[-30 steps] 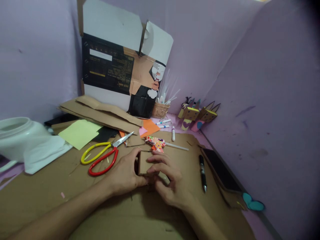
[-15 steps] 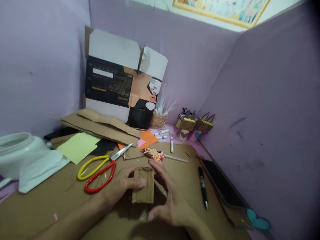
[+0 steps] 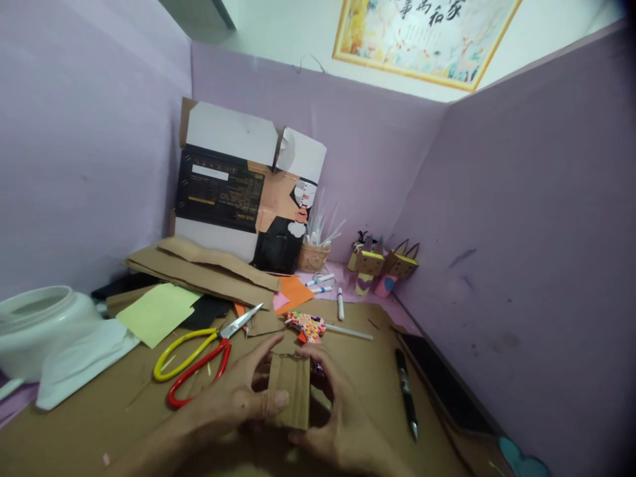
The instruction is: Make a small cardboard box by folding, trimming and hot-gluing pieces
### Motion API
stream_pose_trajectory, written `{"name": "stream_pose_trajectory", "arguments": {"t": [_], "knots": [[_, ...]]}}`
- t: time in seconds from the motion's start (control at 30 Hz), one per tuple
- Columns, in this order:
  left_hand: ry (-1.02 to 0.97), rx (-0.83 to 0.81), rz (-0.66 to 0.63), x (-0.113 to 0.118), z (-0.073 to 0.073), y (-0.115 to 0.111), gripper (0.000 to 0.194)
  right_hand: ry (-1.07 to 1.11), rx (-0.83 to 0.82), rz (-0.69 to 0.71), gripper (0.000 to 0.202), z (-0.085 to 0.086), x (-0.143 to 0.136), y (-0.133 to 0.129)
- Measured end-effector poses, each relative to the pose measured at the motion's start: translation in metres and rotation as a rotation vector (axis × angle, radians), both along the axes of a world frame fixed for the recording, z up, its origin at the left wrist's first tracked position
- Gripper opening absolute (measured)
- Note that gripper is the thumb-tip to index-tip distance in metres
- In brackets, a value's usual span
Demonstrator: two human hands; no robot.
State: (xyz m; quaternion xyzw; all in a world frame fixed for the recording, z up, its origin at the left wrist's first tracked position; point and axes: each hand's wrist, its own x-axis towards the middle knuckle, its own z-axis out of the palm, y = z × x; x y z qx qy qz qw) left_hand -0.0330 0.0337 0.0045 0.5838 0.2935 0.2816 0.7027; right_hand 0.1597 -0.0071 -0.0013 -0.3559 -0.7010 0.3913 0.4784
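A small brown cardboard box (image 3: 292,389) is held upright low in the middle of the head view. My left hand (image 3: 237,396) grips it from the left, thumb pressed on the near face and index finger raised off it. My right hand (image 3: 342,414) curves round the right side, fingertips at the top edge and thumb at the lower corner. The box's underside and far side are hidden. Left of my hands lie scissors (image 3: 221,344) with one yellow and one red handle. Just beyond the box rests a floral-patterned glue gun (image 3: 305,323) with a clear stick in its back.
Right of my hands lie a black pen (image 3: 407,396) and a dark flat device (image 3: 450,381). Coloured paper (image 3: 154,315), cardboard strips (image 3: 209,268) and a white jar (image 3: 47,328) sit at left. Markers (image 3: 340,305) and cardboard figures (image 3: 368,264) stand farther back, before a flattened printed box (image 3: 223,192).
The camera has tilted up, so things sit lower in view. My right hand has closed in on the box, its thumb now at the lower corner. My left index finger has lifted.
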Motion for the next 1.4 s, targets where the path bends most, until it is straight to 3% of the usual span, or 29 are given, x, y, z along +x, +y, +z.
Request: {"name": "stream_pose_trajectory", "arguments": {"t": [0.1, 0.2, 0.3, 1.03, 1.3, 1.4], "knots": [[0.028, -0.002, 0.024, 0.0, 0.002, 0.0, 0.098, 0.007, 0.011, -0.001, 0.079, 0.0, -0.001, -0.001], [-0.025, 0.024, -0.045, 0.004, 0.009, -0.003, 0.074, -0.006, 0.027, -0.002, 0.076, 0.002, -0.001, -0.002], [-0.085, 0.032, -0.09, 0.007, 0.015, -0.006, 0.063, -0.056, 0.069, -0.012, 0.073, 0.002, 0.0, -0.002], [-0.032, 0.072, 0.001, 0.011, 0.021, -0.016, 0.05, -0.091, 0.211, -0.07, 0.073, -0.006, 0.007, -0.001], [0.023, 0.114, -0.024, 0.007, 0.013, -0.011, 0.06, -0.076, 0.234, -0.044, 0.075, -0.007, 0.008, 0.001], [-0.026, 0.135, 0.036, 0.008, 0.011, -0.009, 0.069, -0.162, 0.274, -0.045, 0.075, -0.005, 0.007, 0.0]]}}
